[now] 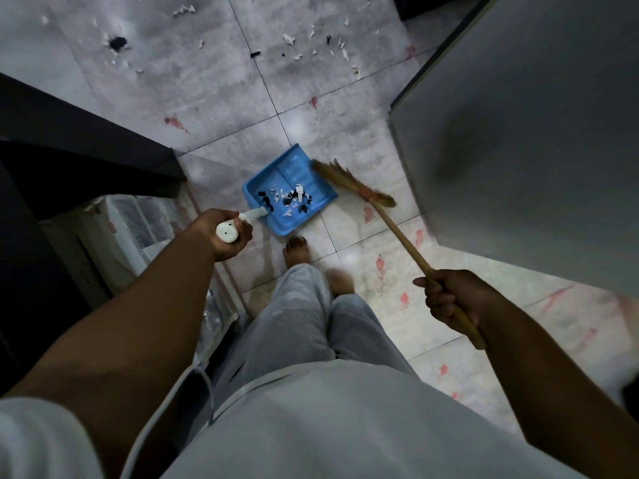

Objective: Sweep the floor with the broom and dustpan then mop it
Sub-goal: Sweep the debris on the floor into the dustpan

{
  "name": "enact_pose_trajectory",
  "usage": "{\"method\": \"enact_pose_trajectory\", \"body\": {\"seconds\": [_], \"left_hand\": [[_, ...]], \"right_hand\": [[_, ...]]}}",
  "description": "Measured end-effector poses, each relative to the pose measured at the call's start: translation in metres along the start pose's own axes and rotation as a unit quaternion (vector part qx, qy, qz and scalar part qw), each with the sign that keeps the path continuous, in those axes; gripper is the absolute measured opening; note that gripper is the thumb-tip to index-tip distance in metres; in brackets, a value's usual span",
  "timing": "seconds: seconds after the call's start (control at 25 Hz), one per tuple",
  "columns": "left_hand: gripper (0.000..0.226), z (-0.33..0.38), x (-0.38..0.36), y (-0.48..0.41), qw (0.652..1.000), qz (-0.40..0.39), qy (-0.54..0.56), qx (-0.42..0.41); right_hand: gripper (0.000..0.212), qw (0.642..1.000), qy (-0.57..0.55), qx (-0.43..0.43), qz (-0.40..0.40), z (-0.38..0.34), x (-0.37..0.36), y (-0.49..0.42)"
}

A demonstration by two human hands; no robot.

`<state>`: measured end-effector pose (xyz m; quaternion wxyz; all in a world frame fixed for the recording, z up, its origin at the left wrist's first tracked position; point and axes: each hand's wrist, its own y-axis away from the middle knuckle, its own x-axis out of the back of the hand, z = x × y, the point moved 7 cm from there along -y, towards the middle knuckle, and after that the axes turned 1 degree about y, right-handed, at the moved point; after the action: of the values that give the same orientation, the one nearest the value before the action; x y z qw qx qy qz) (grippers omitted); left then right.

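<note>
Littered tile floor [214, 84], scraps [321, 43] at 12 o'clock.
Left hand [226, 233] clamped on light dustpan [288, 190]; right hand [449, 299] clenched round stiff broom [380, 209].

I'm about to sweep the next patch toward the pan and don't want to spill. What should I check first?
1. Left hand grips the dustpan handle: ok.
2. Right hand grips the broom stick: ok.
3. Collected scraps sit inside the pan: ok.
4. Pan lip flat on the tiles: cannot tell.
5. Floor ahead swept: not ok, paper bits remain.
6. Bare foot clear of the pan: ok, though close.
</note>
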<state>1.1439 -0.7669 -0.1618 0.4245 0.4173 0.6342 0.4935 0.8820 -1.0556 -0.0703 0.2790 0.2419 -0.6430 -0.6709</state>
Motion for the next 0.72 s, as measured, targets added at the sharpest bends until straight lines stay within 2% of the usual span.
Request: {"method": "enact_pose_trajectory", "body": {"seconds": [0.2, 0.48, 0.72], "left_hand": [[0.035, -0.002, 0.0, 0.006, 1.0, -0.012, 0.017, -0.004], [0.026, 0.001, -0.005, 0.032, 0.996, -0.051, 0.069, -0.004], [0.028, 0.027, -0.022, 0.062, 0.994, -0.071, 0.079, -0.028]], "right_hand": [[0.023, 0.998, 0.053, -0.041, -0.018, 0.025, 0.004, 0.018], [0.023, 0.999, 0.033, 0.015, 0.006, 0.004, 0.033, 0.075], [0.02, 0.998, 0.017, 0.06, -0.015, -0.05, 0.007, 0.079]]}}
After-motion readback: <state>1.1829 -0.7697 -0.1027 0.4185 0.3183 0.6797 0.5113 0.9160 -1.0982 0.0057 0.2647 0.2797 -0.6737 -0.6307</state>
